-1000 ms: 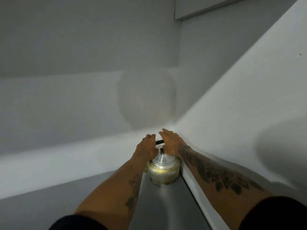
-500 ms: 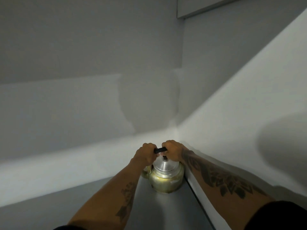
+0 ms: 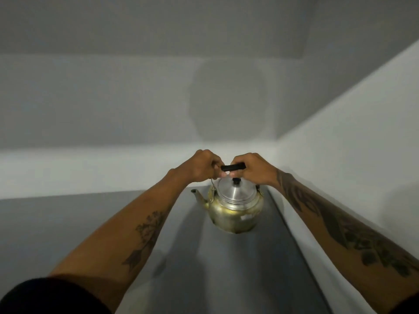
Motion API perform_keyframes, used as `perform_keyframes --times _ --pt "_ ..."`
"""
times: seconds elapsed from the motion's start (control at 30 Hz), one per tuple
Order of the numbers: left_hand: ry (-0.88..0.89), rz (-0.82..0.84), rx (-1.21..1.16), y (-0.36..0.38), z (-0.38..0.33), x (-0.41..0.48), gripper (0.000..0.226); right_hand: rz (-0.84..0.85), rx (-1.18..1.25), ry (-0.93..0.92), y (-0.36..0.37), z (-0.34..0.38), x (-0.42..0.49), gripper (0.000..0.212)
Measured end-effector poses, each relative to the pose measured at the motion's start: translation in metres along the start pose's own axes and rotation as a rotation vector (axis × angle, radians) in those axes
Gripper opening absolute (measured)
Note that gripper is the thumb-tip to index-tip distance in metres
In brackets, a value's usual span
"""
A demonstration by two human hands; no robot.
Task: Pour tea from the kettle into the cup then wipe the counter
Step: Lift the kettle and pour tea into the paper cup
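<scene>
A brass-coloured metal kettle (image 3: 234, 209) with a silver lid and a black knob is at the far right of the grey counter (image 3: 226, 268), spout pointing left. Its black handle (image 3: 233, 167) stands upright above the lid. My left hand (image 3: 200, 165) grips the handle's left end and my right hand (image 3: 251, 167) grips its right end. I cannot tell whether the kettle's base touches the counter. No cup or cloth is in view.
White walls close in behind and to the right of the kettle, meeting in a corner (image 3: 277, 141). A white ledge (image 3: 301, 234) runs along the counter's right edge. My head casts a round shadow on the back wall.
Both hands closed around the kettle handle. The kettle has come nearer to me and away from the corner, and its spout now shows on the left.
</scene>
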State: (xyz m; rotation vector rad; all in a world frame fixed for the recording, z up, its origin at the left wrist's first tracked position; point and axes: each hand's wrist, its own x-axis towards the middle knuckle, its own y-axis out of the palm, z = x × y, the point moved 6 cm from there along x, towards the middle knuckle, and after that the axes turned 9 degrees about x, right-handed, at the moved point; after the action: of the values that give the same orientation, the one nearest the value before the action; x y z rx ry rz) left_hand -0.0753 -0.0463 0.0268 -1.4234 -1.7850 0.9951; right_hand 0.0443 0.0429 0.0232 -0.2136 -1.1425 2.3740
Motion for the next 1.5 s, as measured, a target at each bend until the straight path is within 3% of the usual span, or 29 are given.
perform_keyframes --times 0.37,0.6,0.8,1.03,1.13,1.2,1.33,1.5 --pt "-0.026 -0.079 -0.072 -0.039 0.036 -0.123 0.017 0.081 0.056 -0.131 0.053 0.108 -0.034 0.019" --pt "-0.060 -0.195 -0.108 -0.045 0.072 -0.195 0.029 0.151 0.048 -0.171 0.096 0.159 -0.045 0.027" --pt "-0.210 -0.234 -0.135 -0.022 0.140 -0.264 0.072 0.220 0.013 -0.180 0.120 0.186 -0.051 0.030" --pt "-0.399 -0.051 -0.114 0.035 0.219 -0.327 0.119 0.319 -0.099 -0.204 0.150 0.203 -0.046 0.028" --pt "-0.426 -0.077 -0.161 0.055 0.231 -0.334 0.127 0.349 -0.139 -0.205 0.159 0.207 -0.044 0.027" --pt "-0.408 -0.121 -0.181 0.060 0.231 -0.335 0.121 0.361 -0.158 -0.207 0.163 0.210 -0.043 0.027" --pt "-0.335 -0.182 -0.258 0.068 0.231 -0.333 0.081 0.386 -0.192 -0.215 0.171 0.217 -0.042 0.027" --pt "-0.360 -0.184 -0.281 0.073 0.237 -0.335 0.086 0.423 -0.236 -0.227 0.178 0.226 -0.042 0.029"
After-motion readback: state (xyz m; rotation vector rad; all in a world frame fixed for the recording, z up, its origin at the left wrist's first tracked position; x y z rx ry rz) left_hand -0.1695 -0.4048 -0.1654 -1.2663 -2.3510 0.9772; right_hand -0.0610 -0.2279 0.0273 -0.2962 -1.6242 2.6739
